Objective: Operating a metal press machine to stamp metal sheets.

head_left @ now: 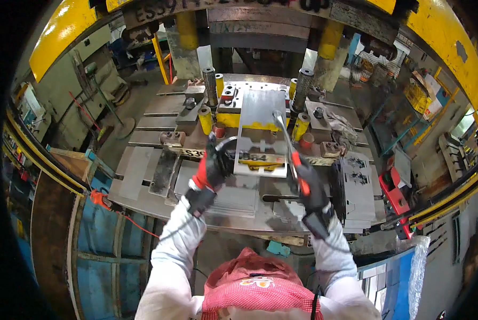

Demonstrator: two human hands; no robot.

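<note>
A flat metal sheet (263, 109) with cut-outs toward its near end is tilted over the front of the press die (233, 120). My right hand (311, 184), in a dark glove, is closed around a long thin metal tool with red handles (296, 159). The tip of this tool meets the sheet's right side. By the sheet's near left edge is my left hand (215, 168), in a black and red glove, its fingers curled. A dark curved shape lies beside those fingers; whether they hold it or the sheet's edge is unclear.
Guide posts (209, 88) and yellow cylinders (301, 125) flank the die. Cut metal sheets are stacked (359, 186) at the right of the press bed; more flat sheets (239, 194) lie in front of me. A red-orange device (99, 198) with a cable hangs at the left edge.
</note>
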